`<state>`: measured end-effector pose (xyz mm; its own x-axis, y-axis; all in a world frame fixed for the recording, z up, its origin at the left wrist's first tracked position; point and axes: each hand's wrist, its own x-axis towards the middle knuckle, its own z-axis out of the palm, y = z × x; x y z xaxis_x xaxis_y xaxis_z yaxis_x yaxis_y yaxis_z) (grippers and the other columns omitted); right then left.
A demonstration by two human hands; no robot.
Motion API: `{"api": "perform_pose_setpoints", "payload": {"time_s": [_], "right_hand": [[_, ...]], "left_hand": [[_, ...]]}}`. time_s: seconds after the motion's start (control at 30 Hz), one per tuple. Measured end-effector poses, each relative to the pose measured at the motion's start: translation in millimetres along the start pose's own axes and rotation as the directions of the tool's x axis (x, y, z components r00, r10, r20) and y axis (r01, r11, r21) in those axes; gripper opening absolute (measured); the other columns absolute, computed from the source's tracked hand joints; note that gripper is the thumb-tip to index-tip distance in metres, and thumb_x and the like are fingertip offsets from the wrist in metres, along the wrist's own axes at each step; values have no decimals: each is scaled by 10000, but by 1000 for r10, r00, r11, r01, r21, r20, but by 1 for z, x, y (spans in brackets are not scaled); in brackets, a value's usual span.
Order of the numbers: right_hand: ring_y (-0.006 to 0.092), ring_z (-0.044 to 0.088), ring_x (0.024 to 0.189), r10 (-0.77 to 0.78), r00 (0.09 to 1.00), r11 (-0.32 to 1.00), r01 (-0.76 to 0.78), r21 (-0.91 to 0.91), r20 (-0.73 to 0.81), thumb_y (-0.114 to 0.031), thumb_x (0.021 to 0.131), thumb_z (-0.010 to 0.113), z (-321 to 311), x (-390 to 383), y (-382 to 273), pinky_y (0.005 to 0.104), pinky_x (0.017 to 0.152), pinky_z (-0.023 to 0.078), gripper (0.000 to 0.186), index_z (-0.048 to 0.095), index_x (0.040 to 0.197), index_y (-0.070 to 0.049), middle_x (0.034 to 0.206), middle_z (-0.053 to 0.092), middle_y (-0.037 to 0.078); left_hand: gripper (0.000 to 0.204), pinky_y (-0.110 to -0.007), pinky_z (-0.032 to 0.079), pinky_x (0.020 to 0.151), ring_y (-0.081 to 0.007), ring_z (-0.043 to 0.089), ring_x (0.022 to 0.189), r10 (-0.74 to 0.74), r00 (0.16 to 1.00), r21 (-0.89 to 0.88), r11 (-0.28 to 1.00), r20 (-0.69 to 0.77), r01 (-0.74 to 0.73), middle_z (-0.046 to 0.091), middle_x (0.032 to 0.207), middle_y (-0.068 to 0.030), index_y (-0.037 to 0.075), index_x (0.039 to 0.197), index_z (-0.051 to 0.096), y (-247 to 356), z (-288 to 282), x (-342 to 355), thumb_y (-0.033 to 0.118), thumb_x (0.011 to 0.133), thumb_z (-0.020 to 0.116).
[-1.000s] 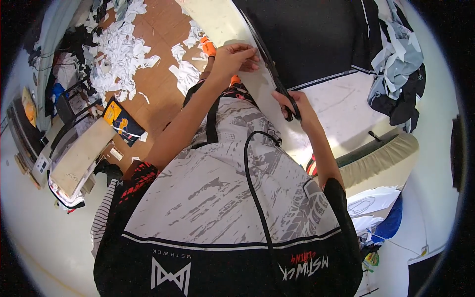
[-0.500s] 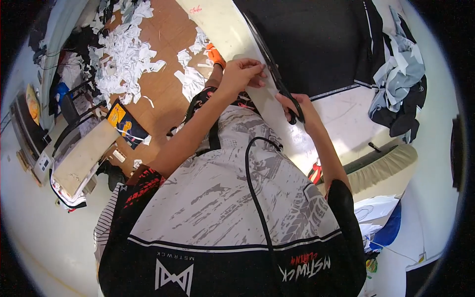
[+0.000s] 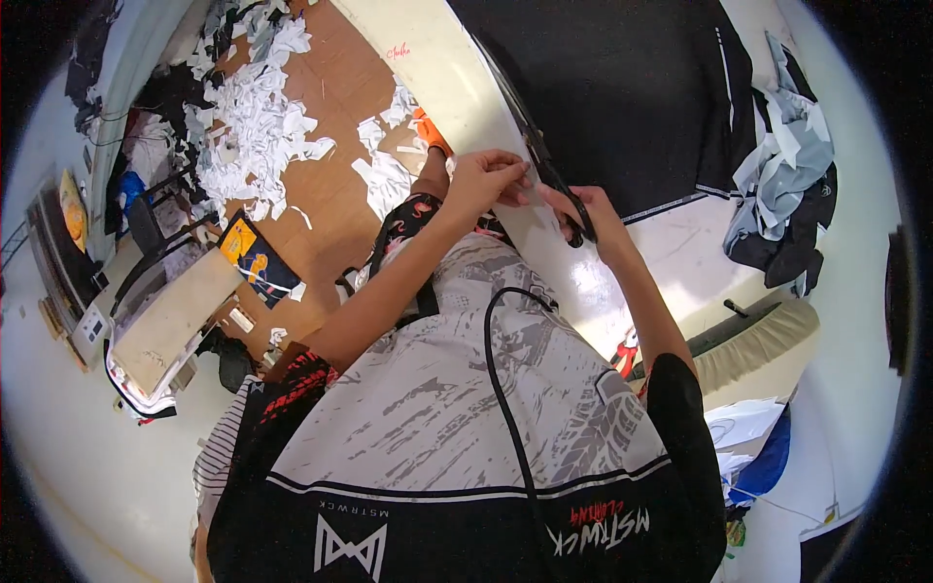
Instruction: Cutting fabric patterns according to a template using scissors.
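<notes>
My right hand [image 3: 591, 219] grips black-handled scissors [image 3: 550, 173], their blades pointing away from me along the left edge of a black fabric piece [image 3: 612, 97]. That fabric lies flat on a white tabletop [image 3: 671, 238]. Beside the blades, at the near left rim of the table, my left hand [image 3: 494, 182] has its thumb and fingers pressed together. Whatever is between those fingertips is too small to make out.
White fabric scraps [image 3: 258, 121] litter the brown floor on the left. Crumpled grey and black cloth [image 3: 782, 185] rests at the table's right. A padded beige board [image 3: 175, 321] stands lower left, and a cloth-covered board [image 3: 758, 340] lower right.
The view has shifted slightly, so the floor things sit a little further right. My left hand has moved slightly nearer the scissors, fingers still pinched. My right hand keeps its hold on them.
</notes>
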<state>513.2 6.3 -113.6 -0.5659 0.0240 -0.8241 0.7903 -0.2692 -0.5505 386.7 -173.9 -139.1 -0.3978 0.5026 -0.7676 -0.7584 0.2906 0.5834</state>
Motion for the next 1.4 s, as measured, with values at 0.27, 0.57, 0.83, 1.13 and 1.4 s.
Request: {"api": "perform_pose_setpoints", "payload": {"time_s": [0.27, 0.57, 0.83, 1.13, 1.4], "right_hand": [[80, 554, 505, -78, 997, 997, 78, 24, -2, -487, 864, 860, -8, 7, -4, 242, 496, 404, 477, 642, 706, -94, 609, 566, -23], [66, 530, 497, -98, 995, 982, 92, 164, 33, -465, 881, 858, -12, -6, 8, 234, 492, 374, 470, 624, 677, -112, 593, 549, -38], [56, 512, 478, -80, 996, 992, 75, -101, -43, -378, 957, 798, -10, -36, 48, 253, 453, 361, 431, 621, 688, -91, 563, 550, -30], [56, 477, 506, -72, 997, 996, 72, 44, -5, -388, 955, 803, -14, -77, 86, 254, 494, 343, 425, 602, 697, -116, 571, 527, -43], [56, 449, 539, -132, 987, 984, 120, 131, 92, -389, 1005, 723, -12, -82, 79, 270, 524, 334, 455, 519, 678, -148, 595, 490, -56]], "left_hand": [[236, -295, 614, 640, -181, 746, 697, 7, 1000, 34, 999, 22, -8, 762, 926, -83, -22, 1163, 698, -5, 5, -2, 170, 1025, 695], [221, -290, 611, 667, -156, 728, 719, -33, 996, 234, 972, 78, 14, 759, 894, -91, -40, 1077, 719, 0, -18, -15, 170, 1009, 707], [254, -291, 602, 686, -174, 732, 738, 29, 967, 600, 779, 253, -181, 776, 905, -122, -57, 1061, 748, 8, -60, -20, 177, 963, 751], [296, -270, 551, 573, -122, 687, 615, 519, 853, 609, 697, -65, -378, 748, 787, -80, -36, 1034, 762, 88, -17, 4, 252, 966, 767], [244, -269, 523, 505, -108, 661, 571, 441, 896, 568, 726, 51, -389, 755, 799, -65, -33, 1049, 754, 91, -19, 20, 203, 991, 738]]}}
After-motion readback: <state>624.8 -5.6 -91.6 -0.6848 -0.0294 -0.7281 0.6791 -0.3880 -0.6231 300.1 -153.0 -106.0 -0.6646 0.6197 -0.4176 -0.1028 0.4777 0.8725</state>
